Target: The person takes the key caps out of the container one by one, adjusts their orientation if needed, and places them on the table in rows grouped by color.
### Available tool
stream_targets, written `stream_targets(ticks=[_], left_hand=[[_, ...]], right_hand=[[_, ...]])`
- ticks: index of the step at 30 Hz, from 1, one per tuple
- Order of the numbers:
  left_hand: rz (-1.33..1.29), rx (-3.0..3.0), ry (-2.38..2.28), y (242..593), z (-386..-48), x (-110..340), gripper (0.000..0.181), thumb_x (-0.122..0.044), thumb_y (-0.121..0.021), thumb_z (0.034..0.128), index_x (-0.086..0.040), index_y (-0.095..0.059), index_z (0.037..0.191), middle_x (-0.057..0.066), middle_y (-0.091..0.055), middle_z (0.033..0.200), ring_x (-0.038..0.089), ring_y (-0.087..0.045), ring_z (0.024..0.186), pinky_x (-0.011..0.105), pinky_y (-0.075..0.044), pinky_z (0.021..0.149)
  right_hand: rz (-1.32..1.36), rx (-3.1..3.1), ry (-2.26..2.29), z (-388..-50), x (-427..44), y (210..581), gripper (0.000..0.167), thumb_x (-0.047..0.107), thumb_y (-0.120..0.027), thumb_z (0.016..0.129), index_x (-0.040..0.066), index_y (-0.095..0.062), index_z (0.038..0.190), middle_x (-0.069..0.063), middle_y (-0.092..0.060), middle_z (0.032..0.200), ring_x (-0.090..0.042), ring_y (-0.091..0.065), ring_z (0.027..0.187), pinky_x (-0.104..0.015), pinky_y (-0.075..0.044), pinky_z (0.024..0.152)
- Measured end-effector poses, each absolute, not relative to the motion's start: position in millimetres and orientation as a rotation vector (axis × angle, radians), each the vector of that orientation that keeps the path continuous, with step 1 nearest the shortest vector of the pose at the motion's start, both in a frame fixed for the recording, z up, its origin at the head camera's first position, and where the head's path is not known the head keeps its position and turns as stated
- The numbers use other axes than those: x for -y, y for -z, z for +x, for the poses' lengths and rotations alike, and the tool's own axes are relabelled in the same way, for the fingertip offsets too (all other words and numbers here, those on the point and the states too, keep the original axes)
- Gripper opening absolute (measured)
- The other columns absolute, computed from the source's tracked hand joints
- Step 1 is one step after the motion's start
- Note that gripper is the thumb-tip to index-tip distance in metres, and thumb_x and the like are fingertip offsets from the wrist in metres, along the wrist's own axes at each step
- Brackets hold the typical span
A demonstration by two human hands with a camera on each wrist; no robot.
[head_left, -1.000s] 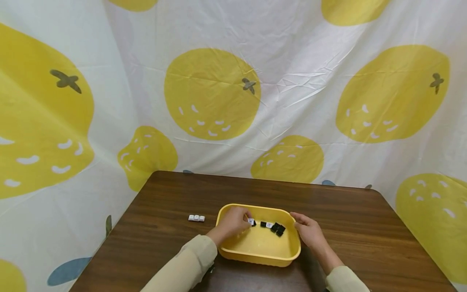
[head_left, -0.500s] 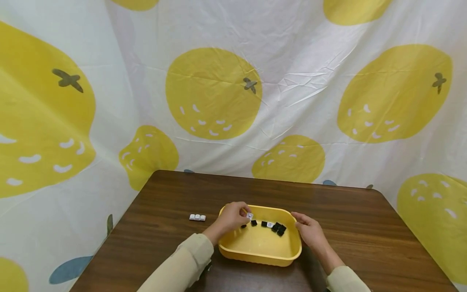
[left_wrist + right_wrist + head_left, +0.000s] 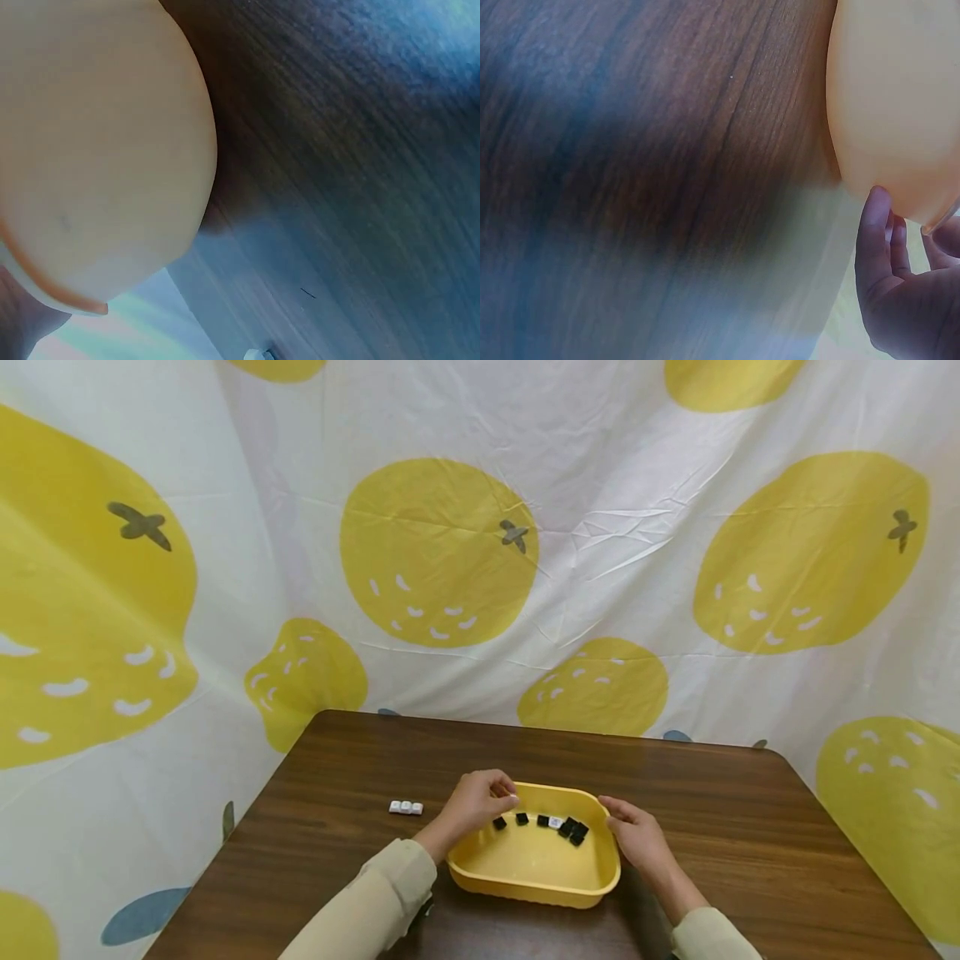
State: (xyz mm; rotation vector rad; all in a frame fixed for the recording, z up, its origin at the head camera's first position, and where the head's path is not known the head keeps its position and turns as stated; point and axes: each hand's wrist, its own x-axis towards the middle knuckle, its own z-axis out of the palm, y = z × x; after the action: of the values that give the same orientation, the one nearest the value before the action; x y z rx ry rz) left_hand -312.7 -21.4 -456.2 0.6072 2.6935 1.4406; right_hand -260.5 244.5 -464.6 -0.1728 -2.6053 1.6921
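A small white piece (image 3: 514, 796), mostly hidden, seems to be pinched between the thumb and fingers of the left hand (image 3: 478, 799), just over the far left part of the yellow tray (image 3: 525, 870). Below, another white piece (image 3: 555, 822) lies in the tray among black pieces (image 3: 522, 819), some bunched toward the right end. The right hand (image 3: 639, 837) steadies that end, thumb at the rim, fingers along the outer wall. Left of the tray, three white pieces (image 3: 406, 807) sit in a row on the worktop (image 3: 750, 827). From here I'd call picking out the whites well past halfway: three set down, one apparently in hand, one plainly left inside. Behind hangs a lemon-print cloth (image 3: 600, 568).
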Motion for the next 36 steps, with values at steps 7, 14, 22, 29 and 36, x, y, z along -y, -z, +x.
stream_targets(ticks=[7,14,22,29,36], left_hand=[[0.672,-2.740,-1.426,449.8,-314.0,25.6,0.025,-0.011,-0.073,0.0883,0.000,-0.073,0.110,0.002,-0.066,0.091,0.014,-0.059,0.079,0.028,-0.050,0.068],[0.648,-2.765,-1.490,449.3,-318.0,38.4,0.017,-0.012,-0.073,0.0896,-0.007,-0.075,0.106,0.001,-0.062,0.094,0.015,-0.055,0.081,0.031,-0.048,0.070],[0.575,-2.814,-1.524,448.4,-325.8,53.9,0.018,-0.009,-0.072,0.0899,-0.005,-0.073,0.108,0.001,-0.061,0.090,0.017,-0.054,0.079,0.032,-0.048,0.071],[0.508,-2.849,-1.550,448.5,-332.4,78.9,0.017,-0.007,-0.073,0.0876,-0.006,-0.073,0.105,0.001,-0.066,0.089,0.017,-0.058,0.079,0.033,-0.051,0.071],[0.416,-2.921,-1.549,454.9,-337.3,116.9,0.021,-0.009,-0.075,0.0867,-0.005,-0.074,0.107,0.002,-0.069,0.091,0.018,-0.061,0.082,0.037,-0.053,0.074]], right_hand=[[-0.159,2.630,-1.677,-259.4,-245.1,464.4,0.040,0.001,-0.044,0.099,-0.008,-0.053,0.137,-0.032,-0.050,0.137,-0.041,-0.052,0.122,-0.048,-0.046,0.098],[-0.181,2.619,-1.702,-255.3,-243.4,465.7,0.040,0.000,-0.044,0.099,-0.008,-0.052,0.137,-0.031,-0.050,0.138,-0.042,-0.051,0.123,-0.049,-0.046,0.098],[-0.164,2.607,-1.688,-256.9,-243.9,467.4,0.039,0.000,-0.045,0.099,-0.009,-0.053,0.136,-0.031,-0.051,0.136,-0.042,-0.052,0.122,-0.048,-0.046,0.098],[-0.164,2.613,-1.681,-257.8,-244.0,465.5,0.039,0.001,-0.045,0.099,-0.008,-0.053,0.136,-0.031,-0.051,0.137,-0.042,-0.052,0.123,-0.050,-0.045,0.099],[-0.163,2.621,-1.675,-259.9,-243.8,463.6,0.039,0.002,-0.045,0.100,-0.007,-0.053,0.137,-0.031,-0.050,0.138,-0.043,-0.050,0.125,-0.051,-0.044,0.100]])
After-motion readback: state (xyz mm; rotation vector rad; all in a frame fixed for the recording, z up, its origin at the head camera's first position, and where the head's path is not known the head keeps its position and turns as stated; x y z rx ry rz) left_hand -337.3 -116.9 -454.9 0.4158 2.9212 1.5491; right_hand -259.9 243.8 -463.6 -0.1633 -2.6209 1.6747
